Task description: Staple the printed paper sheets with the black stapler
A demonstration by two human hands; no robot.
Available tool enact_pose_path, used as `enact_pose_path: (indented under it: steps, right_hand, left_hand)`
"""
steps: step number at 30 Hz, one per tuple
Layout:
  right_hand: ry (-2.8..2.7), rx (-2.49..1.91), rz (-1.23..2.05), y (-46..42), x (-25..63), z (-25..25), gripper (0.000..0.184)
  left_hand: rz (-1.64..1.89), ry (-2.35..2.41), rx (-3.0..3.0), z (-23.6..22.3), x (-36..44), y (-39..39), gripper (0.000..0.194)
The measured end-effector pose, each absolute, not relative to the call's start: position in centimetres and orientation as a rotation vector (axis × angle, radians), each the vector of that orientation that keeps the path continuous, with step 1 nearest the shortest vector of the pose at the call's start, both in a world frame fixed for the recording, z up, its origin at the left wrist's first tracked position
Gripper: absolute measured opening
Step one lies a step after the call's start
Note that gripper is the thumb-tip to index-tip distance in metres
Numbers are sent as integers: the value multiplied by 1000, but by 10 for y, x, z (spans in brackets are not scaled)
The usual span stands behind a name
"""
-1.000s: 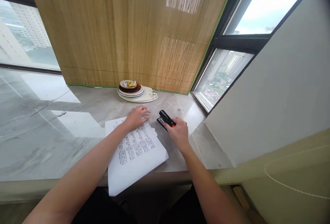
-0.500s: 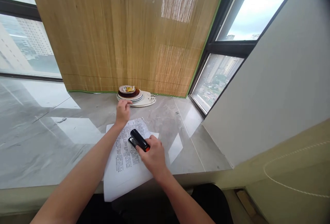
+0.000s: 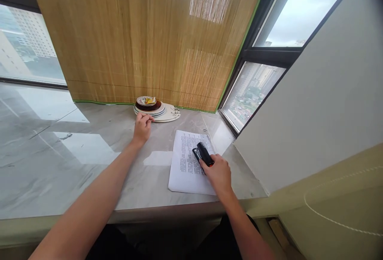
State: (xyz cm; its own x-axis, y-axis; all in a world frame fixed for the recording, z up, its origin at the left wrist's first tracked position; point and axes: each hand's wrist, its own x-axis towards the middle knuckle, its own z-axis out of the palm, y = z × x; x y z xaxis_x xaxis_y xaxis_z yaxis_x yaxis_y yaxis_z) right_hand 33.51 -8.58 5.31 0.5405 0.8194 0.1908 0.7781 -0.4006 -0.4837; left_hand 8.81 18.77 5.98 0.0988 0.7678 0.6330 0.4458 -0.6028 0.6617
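My right hand is wrapped round the rear end of a black stapler with a bit of red near the grip. The stapler lies over the printed sheets of paper, which rest on the grey marble-look sill. My left hand is at the front of a stack of plates, its fingers loosely bent and slightly apart, with nothing visible in them. Whether the fingertips touch the lowest plate, I cannot tell. A small patterned plate with a yellow packet tops the stack, above a brown one.
A bamboo blind hangs behind the plates. Windows stand at the left and right, and a white wall slopes along the right. The sill's front edge runs just above my legs.
My right hand and the stapler have moved right. The paper has also shifted right and now lies flat on the sill, where its near end hung over the edge. My left hand has hardly moved.
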Motion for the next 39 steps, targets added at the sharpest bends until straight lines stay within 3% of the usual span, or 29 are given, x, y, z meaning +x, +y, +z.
enact_pose_path:
  steps: [5, 7, 9, 12, 16, 25, 31, 35, 39]
  right_hand:
    - [-1325, -1998, 593, -62, 399, 75, 51]
    - [-1226, -1940, 313, -35, 418, 76, 56]
    - [-1232, -1939, 25, -1, 427, 68, 46]
    - [-1547, -2011, -57, 44, 423, 47, 40]
    - [-1813, -2249, -1, 71, 411, 23, 56]
    - [-1924, -2239, 57, 113, 302, 13, 65]
    - [-2089, -1831, 41, 132, 219, 20, 56]
    - [-2340, -1400, 216, 136, 206, 16, 54]
    - [-2369, -1246, 353, 128, 216, 11, 43]
  left_hand:
    - [1517, 1191, 2099, 50, 83, 196, 28]
    - [1544, 1205, 2086, 47, 81, 200, 28]
    - [1573, 1212, 2070, 45, 80, 202, 29]
    - [1590, 1205, 2059, 44, 79, 204, 29]
    - [1567, 1240, 2027, 43, 77, 206, 29]
    - [1543, 1280, 1978, 40, 78, 210, 29]
    - [1616, 1322, 1937, 41, 68, 214, 28]
    - [1654, 1369, 1906, 40, 64, 215, 28]
    - [1647, 1368, 1914, 39, 66, 215, 27]
